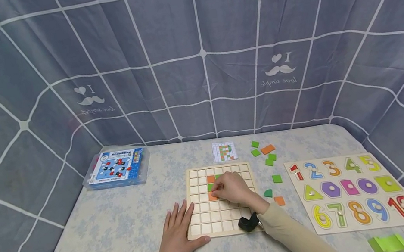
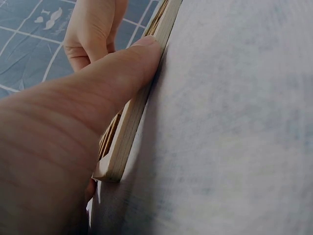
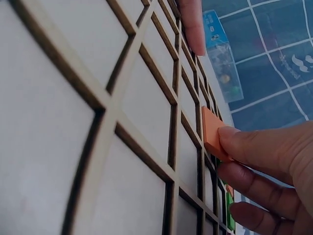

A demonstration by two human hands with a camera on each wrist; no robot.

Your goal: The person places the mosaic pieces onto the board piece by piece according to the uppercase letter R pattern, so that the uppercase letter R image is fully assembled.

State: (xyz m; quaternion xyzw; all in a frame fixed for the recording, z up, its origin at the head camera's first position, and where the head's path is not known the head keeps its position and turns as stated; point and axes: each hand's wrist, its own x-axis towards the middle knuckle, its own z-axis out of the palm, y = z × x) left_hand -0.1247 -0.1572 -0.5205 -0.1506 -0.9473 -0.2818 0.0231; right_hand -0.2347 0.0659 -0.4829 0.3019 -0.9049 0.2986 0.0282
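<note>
A wooden grid board (image 1: 201, 229) lies on the table in the head view, with a few orange and green square tiles in its upper middle cells. My right hand (image 1: 231, 187) is over the board, and its thumb and fingers pinch an orange square tile (image 3: 213, 132) close above the grid in the right wrist view. Along the board's lower left corner rests my left hand (image 1: 179, 236), fingers spread beside the left edge. Its thumb (image 2: 139, 58) touches the front edge in the left wrist view.
Behind the board lies a pattern card (image 1: 224, 151). Several loose tiles, such as a green square (image 1: 277, 179), are scattered to its right. Further right is a number and shape puzzle (image 1: 354, 199), with a green holder (image 1: 389, 243) in front. A clear plastic box (image 1: 116, 167) sits back left.
</note>
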